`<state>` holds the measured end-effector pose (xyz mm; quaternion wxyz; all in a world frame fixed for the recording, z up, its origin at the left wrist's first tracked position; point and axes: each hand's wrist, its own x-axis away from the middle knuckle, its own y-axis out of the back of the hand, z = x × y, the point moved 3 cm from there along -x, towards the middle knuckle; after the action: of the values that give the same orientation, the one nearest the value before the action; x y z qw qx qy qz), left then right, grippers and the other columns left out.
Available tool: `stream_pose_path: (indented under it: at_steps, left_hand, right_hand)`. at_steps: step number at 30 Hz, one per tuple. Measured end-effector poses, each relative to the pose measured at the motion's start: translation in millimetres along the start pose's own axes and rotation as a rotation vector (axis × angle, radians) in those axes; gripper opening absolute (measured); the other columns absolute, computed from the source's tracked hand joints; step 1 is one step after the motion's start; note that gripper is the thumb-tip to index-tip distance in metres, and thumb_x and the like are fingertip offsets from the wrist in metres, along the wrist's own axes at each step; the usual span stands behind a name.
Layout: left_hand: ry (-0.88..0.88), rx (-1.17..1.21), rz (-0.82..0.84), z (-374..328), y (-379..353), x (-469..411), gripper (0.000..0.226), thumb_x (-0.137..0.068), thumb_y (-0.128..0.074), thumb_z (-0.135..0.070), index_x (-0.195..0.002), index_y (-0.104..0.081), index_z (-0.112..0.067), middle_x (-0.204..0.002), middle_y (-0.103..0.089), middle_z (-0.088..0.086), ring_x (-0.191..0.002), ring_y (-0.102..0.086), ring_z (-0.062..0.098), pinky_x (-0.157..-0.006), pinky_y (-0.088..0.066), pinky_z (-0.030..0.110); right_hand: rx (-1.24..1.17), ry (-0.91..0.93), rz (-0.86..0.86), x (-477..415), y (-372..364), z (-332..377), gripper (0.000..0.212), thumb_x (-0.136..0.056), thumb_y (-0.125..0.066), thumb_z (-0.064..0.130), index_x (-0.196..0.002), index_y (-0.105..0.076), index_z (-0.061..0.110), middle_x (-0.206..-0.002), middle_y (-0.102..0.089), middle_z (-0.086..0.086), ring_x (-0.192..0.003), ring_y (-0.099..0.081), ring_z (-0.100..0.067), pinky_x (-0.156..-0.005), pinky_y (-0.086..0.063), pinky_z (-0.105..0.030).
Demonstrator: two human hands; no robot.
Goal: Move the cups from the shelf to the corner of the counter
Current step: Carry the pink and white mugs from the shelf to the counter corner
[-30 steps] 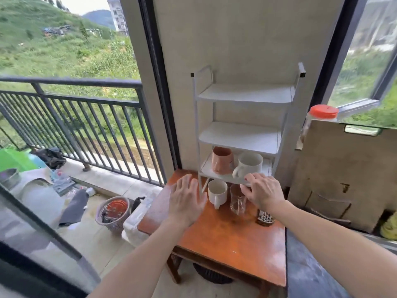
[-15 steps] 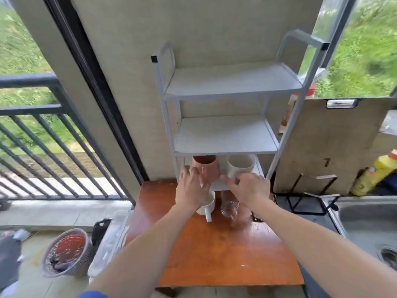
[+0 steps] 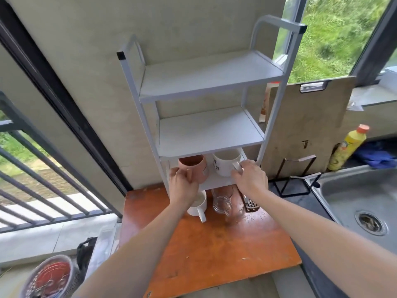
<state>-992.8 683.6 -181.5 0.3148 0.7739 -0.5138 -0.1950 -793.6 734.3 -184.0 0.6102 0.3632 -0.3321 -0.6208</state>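
Note:
A white three-tier shelf [image 3: 211,133] stands at the back of an orange wooden tabletop [image 3: 214,250]. On its lowest tier sit a terracotta cup [image 3: 194,166] and a white mug [image 3: 225,163]. My left hand [image 3: 181,186] grips the terracotta cup's handle. My right hand [image 3: 250,179] closes on the white mug's handle. Below the shelf, on the tabletop, stand a small white mug [image 3: 197,204] and a clear glass mug [image 3: 222,201], partly hidden by my arms.
A steel sink [image 3: 363,211] lies at the right, with a yellow bottle [image 3: 347,147] and a blue cloth [image 3: 378,155] behind it. A cutting board [image 3: 305,125] leans on a black rack [image 3: 294,181]. A balcony railing [image 3: 32,179] and basket [image 3: 51,278] are at left.
The view has tilted down and closer to the shelf. Both hands rose from near the lower mugs to the bottom tier and closed on the terracotta cup and the white mug handles.

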Motion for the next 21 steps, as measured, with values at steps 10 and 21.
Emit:
stream_pose_path:
  at_steps: [10, 21]
  left_hand:
    - [0.035, -0.037, -0.013, 10, 1, 8, 0.035, -0.071, -0.074, -0.03, -0.061, -0.053, -0.003, -0.089, -0.053, 0.018, -0.068, -0.049, 0.025, -0.057, -0.033, 0.027]
    - [-0.165, -0.069, 0.033, -25, -28, 75, 0.03, -0.066, -0.079, -0.03, -0.071, -0.065, -0.004, -0.102, -0.054, 0.008, -0.076, -0.058, 0.027, -0.063, -0.039, 0.03]
  right_hand:
    - [-0.329, -0.076, 0.006, 15, -5, -9, 0.037, -0.073, -0.063, 0.054, -0.075, -0.058, 0.017, -0.094, -0.065, 0.004, -0.083, -0.059, -0.023, -0.06, -0.039, -0.033]
    - [-0.198, 0.121, -0.116, 92, 50, -82, 0.03, -0.076, -0.073, 0.032, -0.063, -0.056, 0.011, -0.128, -0.06, 0.001, -0.091, -0.06, -0.021, -0.069, -0.042, -0.031]
